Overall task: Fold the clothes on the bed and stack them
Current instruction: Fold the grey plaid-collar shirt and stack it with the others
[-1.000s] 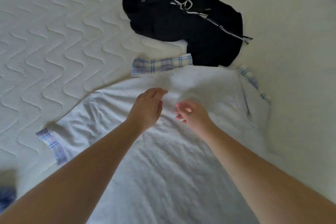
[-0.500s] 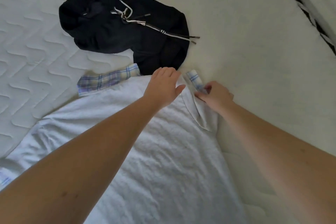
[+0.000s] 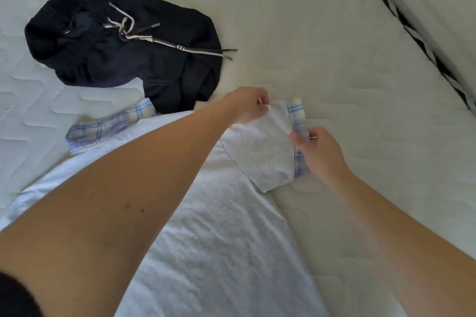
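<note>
I see both arms stretched forward, left hand and right hand each pinching the white shirt's sleeve, a black hoodie crumpled just beyond on the bed.

The shirt I'm holding is plain white, with blue and pale yellow plaid on the sleeve cuff and collar. The hoodie is black with white drawstrings. The mattress is off-white with a wavy quilted pattern.
</note>
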Demonstrator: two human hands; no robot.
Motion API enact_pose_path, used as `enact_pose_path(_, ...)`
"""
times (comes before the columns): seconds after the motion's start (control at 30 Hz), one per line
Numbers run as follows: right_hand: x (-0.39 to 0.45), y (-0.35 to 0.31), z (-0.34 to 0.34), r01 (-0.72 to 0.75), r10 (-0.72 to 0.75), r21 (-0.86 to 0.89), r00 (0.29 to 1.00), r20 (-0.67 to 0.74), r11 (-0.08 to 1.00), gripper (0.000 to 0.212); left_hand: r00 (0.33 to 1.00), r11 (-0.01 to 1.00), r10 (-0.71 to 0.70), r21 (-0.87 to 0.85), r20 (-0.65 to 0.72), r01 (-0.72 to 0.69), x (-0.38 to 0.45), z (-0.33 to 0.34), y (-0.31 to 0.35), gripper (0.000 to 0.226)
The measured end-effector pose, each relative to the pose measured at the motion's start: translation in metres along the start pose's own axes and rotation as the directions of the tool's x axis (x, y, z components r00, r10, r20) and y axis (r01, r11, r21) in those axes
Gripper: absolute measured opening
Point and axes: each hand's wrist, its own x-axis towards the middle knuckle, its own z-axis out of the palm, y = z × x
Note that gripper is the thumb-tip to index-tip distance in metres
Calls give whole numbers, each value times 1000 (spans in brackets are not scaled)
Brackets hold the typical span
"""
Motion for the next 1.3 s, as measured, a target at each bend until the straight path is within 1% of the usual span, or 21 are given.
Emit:
enact_pose_path(0.07, -1, 13, -6, -53, 45, 61, 992, 117, 997, 28, 998, 993, 36, -112, -57, -42, 3, 3, 8, 15)
enact_pose_path(0.13, -4, 19, -9, -113, 60, 174, 957, 282, 978, 43, 996, 994, 55, -95, -68, -61, 5, 8, 11, 16)
enact_pose_path(0.17, -3, 19, -9, -99, 46, 151, 947, 319, 984, 48, 996, 994, 56, -88, -65, -61, 5, 10, 10, 16)
enact_pose_path(0.23, -1, 17, -8, -14, 3, 34, 953, 302, 999, 35, 998, 993, 39, -108, -55, -44, 6, 15, 9, 15)
enact_pose_path(0.3, 0, 12, -6, 26, -19, -35, 978, 206, 999, 19, 999, 986, 8, -166, -40, -14, 9, 18, 8, 15)
enact_pose_path(0.37, -2, 10, -3, 19, -11, -48, 986, 169, 999, 17, 1000, 976, -3, -220, 0, 3, 11, 18, 9, 30)
enact_pose_path(0.43, -7, 10, -2, 6, 2, -37, 974, 226, 999, 16, 999, 968, -16, -250, 27, 22, 12, 16, 12, 46)
enact_pose_path(0.53, -15, 14, -5, -50, 57, -32, 961, 271, 998, 24, 999, 953, -47, -299, 18, 50, 15, 15, 17, 54)
enact_pose_path(0.63, -19, 21, -9, -35, 141, -299, 929, 341, 954, 40, 997, 949, -70, -307, 24, 74, 20, 16, 25, 54)
enact_pose_path(0.7, -24, 26, -12, -47, 183, -361, 918, 352, 931, 47, 997, 924, -72, -375, 33, 79, 23, 16, 29, 42)
enact_pose_path(0.73, -26, 28, -14, -77, 194, -323, 917, 348, 943, 47, 997, 902, -67, -425, 37, 76, 24, 15, 30, 35)
enact_pose_path(0.83, -35, 29, -16, -275, 268, -19, 916, 297, 961, 38, 998, 854, -56, -516, 21, 59, 21, 16, 31, 24)
enact_pose_path(0.93, -46, 25, -15, -424, 336, 284, 889, 310, 860, 35, 998, 904, -41, -427, -40, 19, 15, 22, 34, 33)
enact_pose_path(1.0, -54, 23, -13, -457, 324, 494, 885, 334, 740, 34, 979, 949, -2, -308, -205, -63, 6, 29, 35, 37)
enact_pose_path(1.07, -61, 20, -10, -436, 307, 628, 900, 310, 645, 30, 910, 959, 96, -208, -402, -193, -11, 37, 37, 32)
enact_pose_path(1.1, -65, 19, -8, -431, 314, 668, 902, 296, 607, 26, 877, 950, 139, -188, -461, -250, -22, 41, 36, 28)
enact_pose_path(1.17, -70, 20, -6, -421, 333, 701, 904, 269, 576, 19, 836, 935, 229, -125, -498, -331, -46, 51, 32, 23)
enact_pose_path(1.2, -74, 21, -6, -402, 334, 694, 911, 241, 597, 18, 829, 931, 278, -75, -485, -356, -60, 57, 29, 22)
enact_pose_path(1.23, -77, 24, -5, -359, 319, 655, 929, 186, 664, 17, 831, 926, 323, -29, -453, -375, -73, 64, 24, 23)
enact_pose_path(1.27, -80, 28, -4, -275, 272, 545, 958, 89, 792, 16, 843, 922, 357, 9, -402, -387, -86, 71, 19, 27)
enact_pose_path(1.3, -83, 33, -3, -149, 169, 341, 985, -31, 928, 16, 859, 919, 381, 42, -342, -391, -97, 78, 13, 32)
